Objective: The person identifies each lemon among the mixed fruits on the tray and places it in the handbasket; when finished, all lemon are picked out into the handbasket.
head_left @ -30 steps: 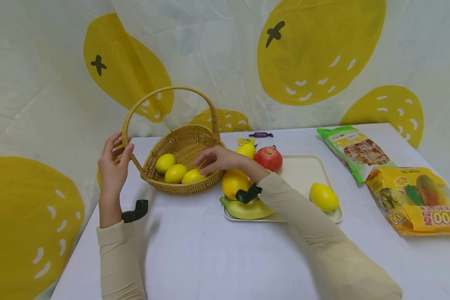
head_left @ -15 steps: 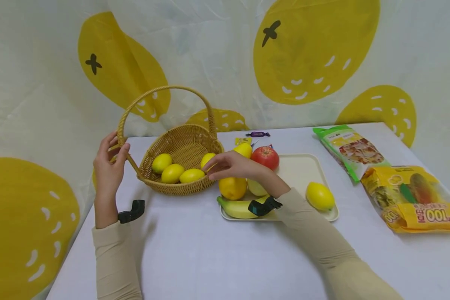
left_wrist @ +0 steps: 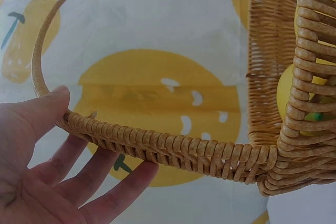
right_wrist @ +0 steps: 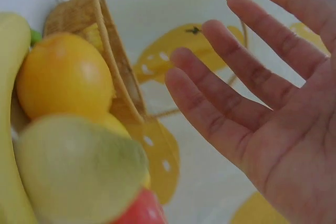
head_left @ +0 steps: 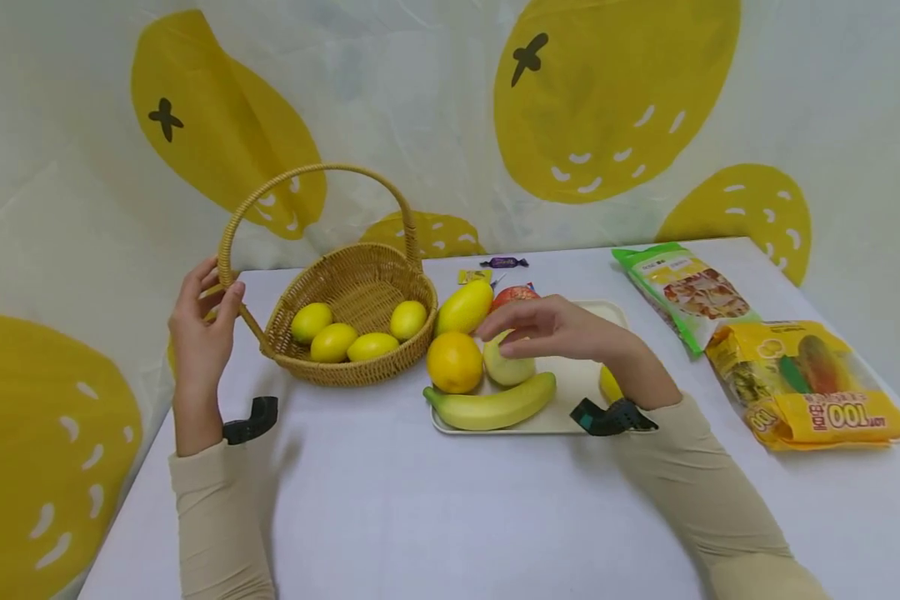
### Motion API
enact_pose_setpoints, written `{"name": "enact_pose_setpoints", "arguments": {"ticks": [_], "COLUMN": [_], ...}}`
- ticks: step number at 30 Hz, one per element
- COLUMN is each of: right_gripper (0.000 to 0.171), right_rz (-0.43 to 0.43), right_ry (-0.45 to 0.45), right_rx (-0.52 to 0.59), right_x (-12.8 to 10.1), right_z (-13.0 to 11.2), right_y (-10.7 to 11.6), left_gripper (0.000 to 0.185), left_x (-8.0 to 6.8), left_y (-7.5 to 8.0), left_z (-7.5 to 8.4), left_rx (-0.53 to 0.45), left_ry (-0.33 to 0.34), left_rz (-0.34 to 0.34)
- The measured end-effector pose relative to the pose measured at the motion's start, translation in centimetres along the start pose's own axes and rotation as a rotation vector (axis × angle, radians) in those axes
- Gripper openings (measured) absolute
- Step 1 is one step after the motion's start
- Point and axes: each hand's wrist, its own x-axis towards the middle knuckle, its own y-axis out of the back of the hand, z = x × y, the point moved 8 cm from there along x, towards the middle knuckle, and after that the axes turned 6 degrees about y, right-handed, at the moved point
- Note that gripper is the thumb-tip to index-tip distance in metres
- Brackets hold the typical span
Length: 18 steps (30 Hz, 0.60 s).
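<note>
Head view: the light-brown woven wicker basket is steadied at the base of its arched handle by the left hand. In the left wrist view the thumb is laid on top of the braided handle and the fingers are curled loosely beneath it. Four smooth yellow lemons are seen inside the basket.

The right hand is held just above the cream rectangular plastic tray, holding nothing. In the right wrist view its fingers are shown spread and straight, with the palm facing the fruit. The fingertips are nearest the pale green matte pear, which lies on the tray between the round glossy orange and the curved yellow banana.

The step is judged to be a reach over the tray, with no fruit yet grasped. Were the pear to be taken, the fingers would have to be lowered and closed round its rounded body without the orange being nudged, while the basket is kept steady.

A red apple and an oblong yellow mango-like fruit lie at the tray's far edge. All of it rests on the white cloth-covered surface.
</note>
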Motion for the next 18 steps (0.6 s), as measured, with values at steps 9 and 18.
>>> {"name": "enact_pose_setpoints", "arguments": {"ticks": [9,18], "right_gripper": [0.026,0.025], "right_rz": [0.100,0.223], "right_ry": [-0.075,-0.221], "right_rx": [-0.156,-0.248], "right_x": [-6.8,-11.9], "right_z": [1.4,3.4], "right_y": [4.7,7.2], "left_gripper": [0.049,0.049], "left_x": [-0.2,-0.2], "left_y": [-0.1,-0.1], "left_z": [0.3,0.4], "left_rx": [0.011,0.009], "left_ry": [-0.018,-0.016], "left_rz": [0.005,0.002]}}
